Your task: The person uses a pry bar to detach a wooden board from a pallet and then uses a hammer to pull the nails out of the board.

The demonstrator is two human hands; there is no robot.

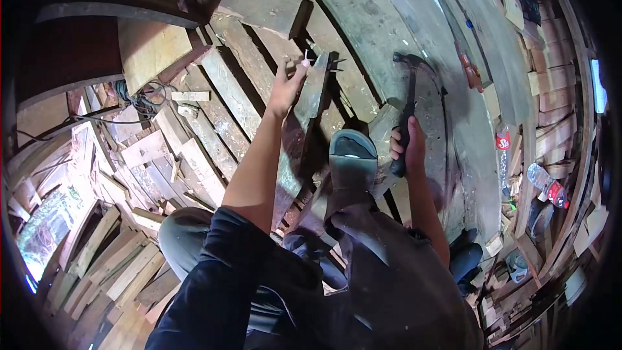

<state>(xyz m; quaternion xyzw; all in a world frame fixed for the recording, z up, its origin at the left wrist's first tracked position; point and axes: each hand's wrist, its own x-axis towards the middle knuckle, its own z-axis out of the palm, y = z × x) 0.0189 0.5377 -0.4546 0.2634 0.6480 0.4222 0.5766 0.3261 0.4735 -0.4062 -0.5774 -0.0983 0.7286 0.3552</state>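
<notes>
My left hand is raised over the planks, thumb and finger pinched on a thin, pale, nail-like piece. Just right of those fingertips, dark metal prongs stick out beside the end of a narrow board. My right hand is wrapped around the lower handle of a claw hammer. The hammer's dark head points away from me, above a grey wooden surface. Between my hands, a foot in a sandal rests on the wood.
A thick wood block lies beyond my left hand. Dark gaps run between the slats. Coiled cable and scrap wood lie at left. Plastic bottles and stacked wood pieces are at right.
</notes>
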